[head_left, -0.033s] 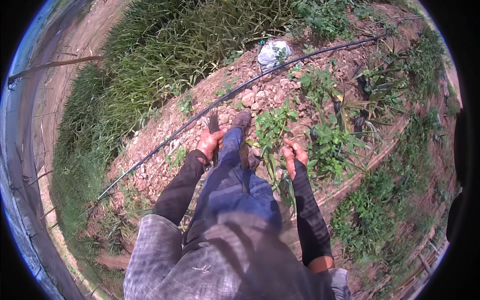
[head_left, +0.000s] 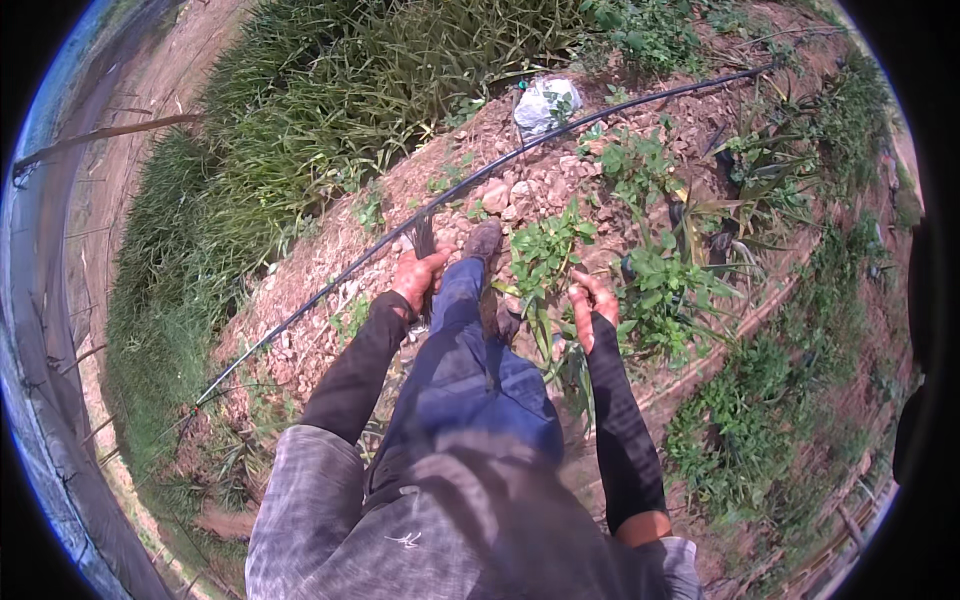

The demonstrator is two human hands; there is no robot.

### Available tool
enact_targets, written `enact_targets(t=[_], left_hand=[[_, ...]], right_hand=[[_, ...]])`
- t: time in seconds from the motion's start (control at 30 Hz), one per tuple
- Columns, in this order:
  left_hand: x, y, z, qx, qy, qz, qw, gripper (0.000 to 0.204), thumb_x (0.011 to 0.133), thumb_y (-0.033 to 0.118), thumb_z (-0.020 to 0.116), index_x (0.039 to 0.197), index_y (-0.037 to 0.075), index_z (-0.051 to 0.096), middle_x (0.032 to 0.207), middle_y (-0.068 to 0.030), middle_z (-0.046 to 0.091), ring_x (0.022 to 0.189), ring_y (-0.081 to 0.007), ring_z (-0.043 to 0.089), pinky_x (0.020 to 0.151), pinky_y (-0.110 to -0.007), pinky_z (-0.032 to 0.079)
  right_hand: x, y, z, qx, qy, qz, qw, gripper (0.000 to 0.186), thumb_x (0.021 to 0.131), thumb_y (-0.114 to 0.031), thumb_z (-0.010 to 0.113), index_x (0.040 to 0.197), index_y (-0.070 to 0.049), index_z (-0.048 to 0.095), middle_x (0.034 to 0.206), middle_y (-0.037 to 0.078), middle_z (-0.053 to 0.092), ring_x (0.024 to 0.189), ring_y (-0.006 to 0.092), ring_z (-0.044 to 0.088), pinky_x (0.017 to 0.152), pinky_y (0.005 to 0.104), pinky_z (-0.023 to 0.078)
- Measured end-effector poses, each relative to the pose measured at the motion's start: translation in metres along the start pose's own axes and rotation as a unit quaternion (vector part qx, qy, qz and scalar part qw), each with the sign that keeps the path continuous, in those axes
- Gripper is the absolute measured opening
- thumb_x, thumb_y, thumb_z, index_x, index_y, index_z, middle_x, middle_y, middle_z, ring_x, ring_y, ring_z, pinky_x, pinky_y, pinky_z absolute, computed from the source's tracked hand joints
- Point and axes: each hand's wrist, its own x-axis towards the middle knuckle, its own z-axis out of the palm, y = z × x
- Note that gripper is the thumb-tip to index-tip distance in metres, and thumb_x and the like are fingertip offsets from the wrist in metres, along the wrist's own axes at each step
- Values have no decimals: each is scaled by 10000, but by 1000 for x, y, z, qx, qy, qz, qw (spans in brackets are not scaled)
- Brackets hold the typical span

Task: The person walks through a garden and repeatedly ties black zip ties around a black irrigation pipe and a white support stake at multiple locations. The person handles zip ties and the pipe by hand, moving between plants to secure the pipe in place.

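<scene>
My left hand (head_left: 416, 280) is closed round a bundle of thin dark strands (head_left: 423, 238), whose loose ends fan out above the fist beside my left trouser leg. The material of the strands is not clear. To the right of my legs, my right hand (head_left: 593, 306) is held with its fingers curled in toward the thumb. Whether something small sits between those fingertips cannot be made out. A leafy green plant (head_left: 545, 250) grows just beyond and left of that hand, and another bushy plant (head_left: 665, 275) stands to its right.
A black irrigation hose (head_left: 370, 255) crosses the stony soil diagonally beyond my boot (head_left: 484, 240). A white plastic bag (head_left: 547, 105) lies beside it. Dense long-leaved greenery (head_left: 330, 110) fills the far left, and netting (head_left: 45, 400) runs along the left edge. Low weeds (head_left: 745, 415) spread at right.
My right hand has shifted very slightly to the right, and its fingers have moved a little. The left hand keeps its hold on the strands.
</scene>
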Motion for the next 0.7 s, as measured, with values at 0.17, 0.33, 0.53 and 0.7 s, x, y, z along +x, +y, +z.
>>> enact_targets(t=[0.17, 0.33, 0.53, 0.7], left_hand=[[143, 52, 12, 62, 22, 22, 998, 135, 832, 175, 675, 890, 53, 690, 564, 49, 481, 438, -60, 380, 405, -234, 258], [272, 84, 35, 98, 56, 55, 992, 143, 821, 157, 688, 892, 38, 655, 549, 56, 445, 398, -56, 338, 375, -246, 228], [340, 90, 41, 130, 38, 39, 990, 134, 850, 132, 660, 785, 93, 550, 527, 75, 401, 375, -44, 305, 352, -246, 189], [373, 93, 50, 148, 35, 63, 986, 161, 839, 161, 685, 924, 25, 669, 541, 63, 422, 397, -53, 313, 390, -241, 234]], right_hand=[[133, 29, 21, 37, 41, 25, 998, 284, 888, -116, 617, 1157, -26, 623, 815, -41, 563, 700, 35, 461, 631, 190, 394], [252, 59, 52, 43, 32, 6, 999, 296, 880, -106, 621, 1166, -33, 624, 766, -70, 509, 649, 19, 414, 580, 182, 363], [334, 100, 83, 1, 61, -46, 997, 314, 880, -82, 603, 1189, -35, 624, 798, -54, 563, 661, 32, 439, 611, 195, 395], [391, 116, 99, -19, 40, 7, 999, 326, 862, -138, 603, 1171, -37, 630, 924, 93, 667, 750, 100, 586, 709, 259, 483]])
